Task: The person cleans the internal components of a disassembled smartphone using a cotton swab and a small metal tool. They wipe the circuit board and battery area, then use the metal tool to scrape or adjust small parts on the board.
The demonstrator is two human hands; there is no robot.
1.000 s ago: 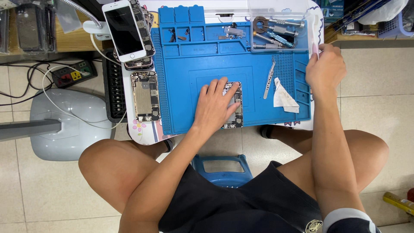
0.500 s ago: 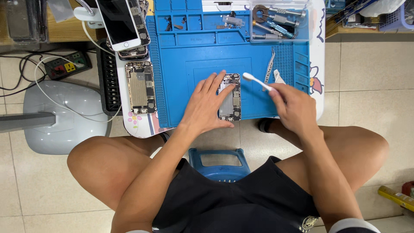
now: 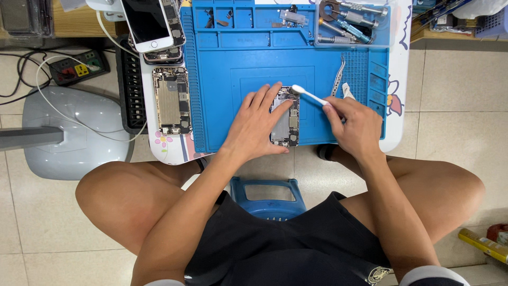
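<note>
An opened phone body point(image 3: 289, 119) with bare circuitry lies near the front edge of a blue work mat point(image 3: 227, 79). My left hand point(image 3: 256, 124) rests flat on its left side, fingers spread, pinning it down. My right hand point(image 3: 357, 124) grips a white brush-like tool point(image 3: 309, 96), whose tip touches the phone's top right corner. Metal tweezers point(image 3: 337, 77) lie on the mat just beyond my right hand.
A second opened phone point(image 3: 171, 100) lies left of the mat, and a white phone point(image 3: 146, 24) sits on a stack behind it. A clear tray of screwdrivers point(image 3: 352, 24) stands at the back right. A power strip point(image 3: 79, 68) and cables lie on the floor at left, a blue stool point(image 3: 267, 193) below.
My right hand came down from the mat's right edge, now holding the white tool with its tip on the phone. My left hand stayed on the phone.
</note>
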